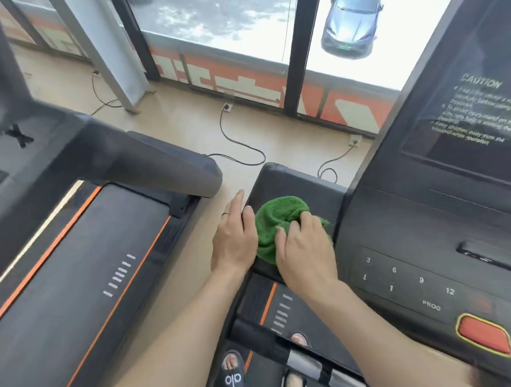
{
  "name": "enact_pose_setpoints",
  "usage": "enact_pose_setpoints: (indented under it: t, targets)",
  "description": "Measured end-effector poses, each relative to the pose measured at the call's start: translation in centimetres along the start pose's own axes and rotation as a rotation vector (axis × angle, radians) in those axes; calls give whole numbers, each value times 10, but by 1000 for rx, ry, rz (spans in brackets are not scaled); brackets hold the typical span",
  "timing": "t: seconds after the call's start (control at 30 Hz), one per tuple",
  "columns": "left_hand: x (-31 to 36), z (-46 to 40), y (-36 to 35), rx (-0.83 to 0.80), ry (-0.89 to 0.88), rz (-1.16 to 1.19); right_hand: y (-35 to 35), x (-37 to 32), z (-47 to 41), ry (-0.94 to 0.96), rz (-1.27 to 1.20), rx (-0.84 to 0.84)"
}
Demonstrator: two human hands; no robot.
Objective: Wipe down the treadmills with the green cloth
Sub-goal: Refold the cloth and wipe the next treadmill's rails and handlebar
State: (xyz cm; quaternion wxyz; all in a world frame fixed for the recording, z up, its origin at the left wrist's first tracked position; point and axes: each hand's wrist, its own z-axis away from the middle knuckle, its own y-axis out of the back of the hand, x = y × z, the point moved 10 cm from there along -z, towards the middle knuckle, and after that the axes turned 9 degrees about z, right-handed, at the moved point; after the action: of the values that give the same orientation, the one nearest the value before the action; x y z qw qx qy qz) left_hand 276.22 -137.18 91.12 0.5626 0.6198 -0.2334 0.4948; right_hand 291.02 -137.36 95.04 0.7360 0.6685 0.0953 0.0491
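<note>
green cloth (273, 223) bunched, long axis toward window | right hand (301, 247) grip clutches it | left hand (235, 236) flat

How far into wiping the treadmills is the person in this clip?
Done: nothing can be confirmed, since no surface shows wipe marks. In hand: the right hand grips the green cloth on the left armrest of the near treadmill, while the left hand rests on the armrest's edge. Left, by the look of it: that treadmill's console and the neighbouring treadmill, neither touched now.
</note>
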Motion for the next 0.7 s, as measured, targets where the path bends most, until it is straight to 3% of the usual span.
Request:
enact_pose_setpoints:
  t: [0.07,0.17,0.3,0.37,0.47,0.57,0.7]
  targets:
    - [4,-2,0,1,-15,-10,-2,8,0,-94,-125,81]
    - [9,-2,-1,10,-36,-22,-7,12,5,64,-165,85]
    - [5,0,3,27,-26,18,3,6,4,124,280,92]
    - [6,-1,3,33,-21,13,6,12,2,75,349,110]
    - [7,-3,3,33,-27,11,19,20,-4,9,168,208]
    - [3,-2,6,47,-4,24,9,-6,-6,200,-11,197]
    - [4,-3,6,51,-4,23,6,7,7,332,-16,91]
